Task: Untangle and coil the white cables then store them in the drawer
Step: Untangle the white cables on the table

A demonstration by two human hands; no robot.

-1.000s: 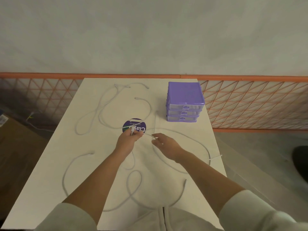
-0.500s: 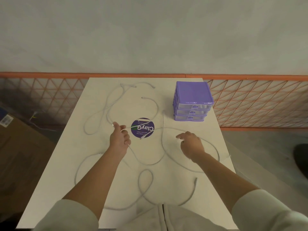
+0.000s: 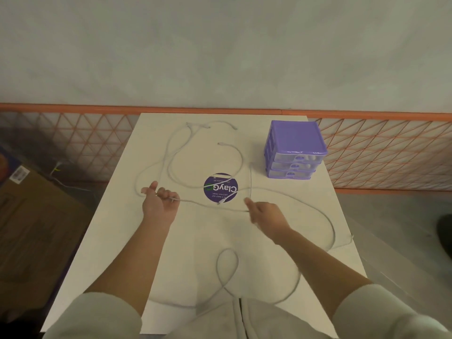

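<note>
Head view, white rectangular surface [image 3: 281, 231], purple plastic three-drawer box [image 3: 294, 150] near its far right corner with drawers closed, loose white cables [image 3: 327, 216] sprawled across the middle, round purple sticker [image 3: 220, 187] at centre, left hand [image 3: 160, 203] curled around one cable, right hand [image 3: 266, 214] pinching the same strand.

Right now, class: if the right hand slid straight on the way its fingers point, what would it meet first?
The right hand points up-left across the table. First in line seems to be the white cable at its fingertips, then the round purple sticker; height above the table is unclear.
</note>
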